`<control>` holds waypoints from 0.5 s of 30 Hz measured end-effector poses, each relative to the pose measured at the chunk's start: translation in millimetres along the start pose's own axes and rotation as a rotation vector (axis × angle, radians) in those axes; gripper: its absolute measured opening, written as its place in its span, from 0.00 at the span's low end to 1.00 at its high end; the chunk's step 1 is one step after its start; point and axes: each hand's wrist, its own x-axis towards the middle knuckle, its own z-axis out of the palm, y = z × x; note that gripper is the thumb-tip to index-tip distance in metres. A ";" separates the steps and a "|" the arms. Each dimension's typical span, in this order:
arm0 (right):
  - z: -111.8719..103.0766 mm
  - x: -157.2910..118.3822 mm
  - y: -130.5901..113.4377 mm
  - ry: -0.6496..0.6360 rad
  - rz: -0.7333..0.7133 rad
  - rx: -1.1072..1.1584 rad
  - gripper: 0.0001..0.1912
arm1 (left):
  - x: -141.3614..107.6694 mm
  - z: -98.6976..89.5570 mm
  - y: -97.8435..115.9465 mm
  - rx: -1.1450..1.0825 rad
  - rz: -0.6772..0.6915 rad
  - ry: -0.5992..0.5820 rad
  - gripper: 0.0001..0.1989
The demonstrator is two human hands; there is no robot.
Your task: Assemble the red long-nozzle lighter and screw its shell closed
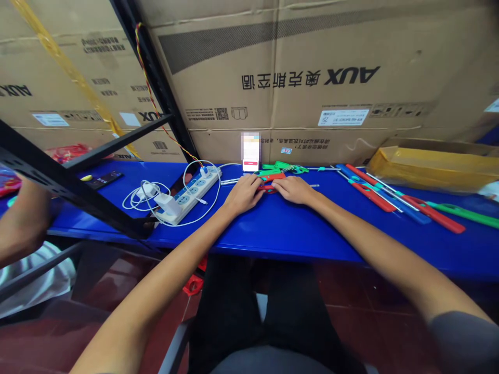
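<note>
My left hand (245, 194) rests on the blue table with its fingers bent over the left end of a red plastic piece (268, 188). Opposite it, my right hand (293, 189) has its fingertips on the right end of the same piece. An orange-red part (273, 177) lies just behind, between the two hands. Green pieces (278, 167) are scattered behind that, in front of an upright phone (250, 152) with a lit screen. Thin metal rods (230, 182) stick out beside my left hand. The undersides of my fingers are hidden.
A white power strip (191, 195) with plugs and cables is on the left. Red, blue and green strips (429, 210) lie right, before a taped carton (413, 169). A black metal frame (78, 187) separates off another person's arm (23, 221).
</note>
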 end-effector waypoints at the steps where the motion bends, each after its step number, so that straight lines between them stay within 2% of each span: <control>1: 0.3 0.1 0.2 -0.002 0.004 0.002 0.24 | -0.2 0.3 -0.5 -0.006 -0.001 -0.005 0.11; 9: 0.0 0.0 2.6 -0.002 0.031 0.043 0.25 | -0.9 1.1 -3.1 -0.056 -0.047 -0.016 0.09; 15: -3.0 0.9 5.9 0.028 0.005 0.088 0.22 | -0.9 2.9 -4.2 -0.083 -0.099 0.018 0.09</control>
